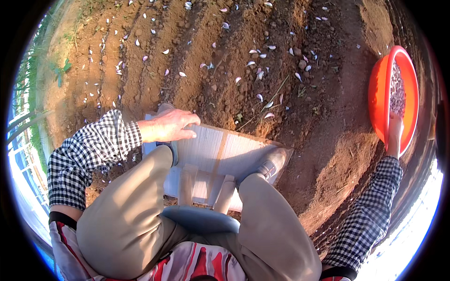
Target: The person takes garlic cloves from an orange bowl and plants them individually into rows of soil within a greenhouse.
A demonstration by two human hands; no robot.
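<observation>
My left hand (168, 126) is above the far edge of a pale flat board (207, 147), near my left shoe. Its thumb and fingers are apart, and I see nothing between them. My right hand (395, 131) reaches over the near rim of an orange-red plastic bowl (378, 95) at the far right. Garlic cloves (397, 89) fill part of the bowl. The right fingertips are down at the cloves, so their grip is hidden. Beyond the board, single cloves (269, 115) lie scattered over furrowed brown soil (197, 95).
Both my shoes (272, 163) rest on the board, which has a brown strip across it. Between my knees is a low stool with a blue-grey seat (200, 219) and wooden legs (225, 193). Green plants (61, 68) and a pale fence-like structure edge the left side.
</observation>
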